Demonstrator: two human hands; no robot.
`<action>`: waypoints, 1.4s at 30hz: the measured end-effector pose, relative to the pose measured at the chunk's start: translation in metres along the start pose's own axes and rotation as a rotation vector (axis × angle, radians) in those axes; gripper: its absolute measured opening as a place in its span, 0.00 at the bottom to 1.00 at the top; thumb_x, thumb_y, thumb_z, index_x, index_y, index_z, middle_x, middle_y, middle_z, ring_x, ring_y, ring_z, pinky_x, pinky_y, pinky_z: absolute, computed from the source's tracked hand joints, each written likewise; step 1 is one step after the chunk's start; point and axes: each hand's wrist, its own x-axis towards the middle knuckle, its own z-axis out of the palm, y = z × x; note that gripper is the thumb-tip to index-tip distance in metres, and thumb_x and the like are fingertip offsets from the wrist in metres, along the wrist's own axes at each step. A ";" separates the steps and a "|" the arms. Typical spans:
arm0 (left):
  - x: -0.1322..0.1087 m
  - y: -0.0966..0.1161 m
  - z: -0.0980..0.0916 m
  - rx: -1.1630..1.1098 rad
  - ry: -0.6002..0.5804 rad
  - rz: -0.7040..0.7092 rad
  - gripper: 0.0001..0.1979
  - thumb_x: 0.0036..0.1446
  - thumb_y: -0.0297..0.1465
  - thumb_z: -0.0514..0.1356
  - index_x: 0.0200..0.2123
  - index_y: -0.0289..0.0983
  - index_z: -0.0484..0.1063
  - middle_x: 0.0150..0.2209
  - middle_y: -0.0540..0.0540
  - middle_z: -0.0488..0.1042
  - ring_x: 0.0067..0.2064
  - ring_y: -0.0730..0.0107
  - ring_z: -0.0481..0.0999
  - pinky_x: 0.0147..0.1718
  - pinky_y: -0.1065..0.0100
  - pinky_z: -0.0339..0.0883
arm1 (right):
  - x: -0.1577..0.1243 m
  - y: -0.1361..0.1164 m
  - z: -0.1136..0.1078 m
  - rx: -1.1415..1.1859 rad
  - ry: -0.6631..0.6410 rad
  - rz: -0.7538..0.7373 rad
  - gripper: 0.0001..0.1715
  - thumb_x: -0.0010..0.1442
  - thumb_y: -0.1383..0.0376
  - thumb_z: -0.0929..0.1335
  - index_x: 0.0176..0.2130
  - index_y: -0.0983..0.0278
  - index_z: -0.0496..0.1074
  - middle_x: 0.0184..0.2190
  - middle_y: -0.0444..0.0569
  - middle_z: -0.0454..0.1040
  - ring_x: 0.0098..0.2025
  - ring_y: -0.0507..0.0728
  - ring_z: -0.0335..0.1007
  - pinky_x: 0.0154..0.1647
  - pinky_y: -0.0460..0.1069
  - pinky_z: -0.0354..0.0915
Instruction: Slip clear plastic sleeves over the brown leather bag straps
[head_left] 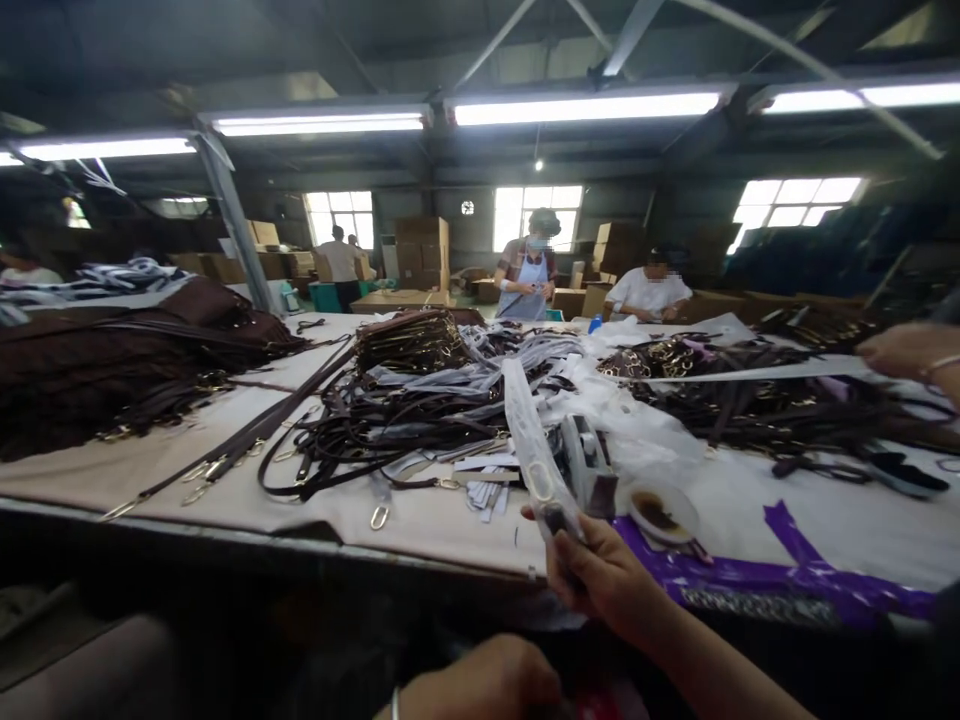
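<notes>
My right hand (600, 572) is closed around the lower end of a strap in a whitish plastic sleeve (531, 425), just over the table's front edge. A gold-coloured ring shows through the plastic near my fingers, and the sleeve's other end points up and away. My left hand (484, 682) is low at the bottom of the view, blurred, its fingers curled in; whatever it holds, if anything, is hidden. Beyond my right hand stands a tape dispenser (586, 462). Paper strips (487, 485) lie left of the sleeve, beside a tangle of dark brown straps (397, 420).
A dish of brown liquid (664, 512) and purple tape (795, 570) are on the right. Brown goods (142, 350) are piled left. Plastic sleeves (637, 425) cover the middle. Another person's hand (907, 350) holds a pale strip at the right edge. Several people work farther back.
</notes>
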 end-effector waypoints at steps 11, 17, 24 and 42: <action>0.023 0.047 0.038 0.170 -0.038 0.201 0.10 0.56 0.35 0.61 0.27 0.35 0.75 0.23 0.51 0.68 0.24 0.74 0.62 0.22 0.71 0.54 | -0.017 -0.002 -0.016 0.220 -0.097 0.053 0.29 0.63 0.56 0.68 0.59 0.63 0.61 0.24 0.42 0.73 0.14 0.44 0.50 0.14 0.41 0.42; 0.027 0.039 0.017 0.028 -0.065 0.196 0.20 0.58 0.47 0.60 0.40 0.36 0.77 0.37 0.43 0.78 0.37 0.63 0.75 0.37 0.68 0.67 | -0.027 0.001 -0.023 0.367 -0.169 0.125 0.29 0.56 0.67 0.66 0.58 0.65 0.63 0.33 0.50 0.79 0.14 0.46 0.58 0.14 0.42 0.53; 0.032 0.044 -0.011 -0.526 -0.200 0.208 0.23 0.47 0.46 0.70 0.38 0.35 0.72 0.38 0.42 0.76 0.49 0.51 0.75 0.53 0.57 0.65 | -0.036 0.009 -0.018 0.334 -0.142 0.226 0.14 0.63 0.59 0.65 0.43 0.68 0.70 0.29 0.51 0.79 0.11 0.46 0.59 0.10 0.41 0.51; 0.015 0.022 -0.017 -0.456 0.321 0.465 0.07 0.54 0.34 0.68 0.35 0.38 0.83 0.44 0.41 0.74 0.47 0.60 0.74 0.48 0.64 0.67 | -0.024 0.040 -0.044 -1.111 0.048 -0.474 0.15 0.68 0.66 0.58 0.38 0.67 0.71 0.29 0.53 0.75 0.30 0.57 0.71 0.32 0.50 0.66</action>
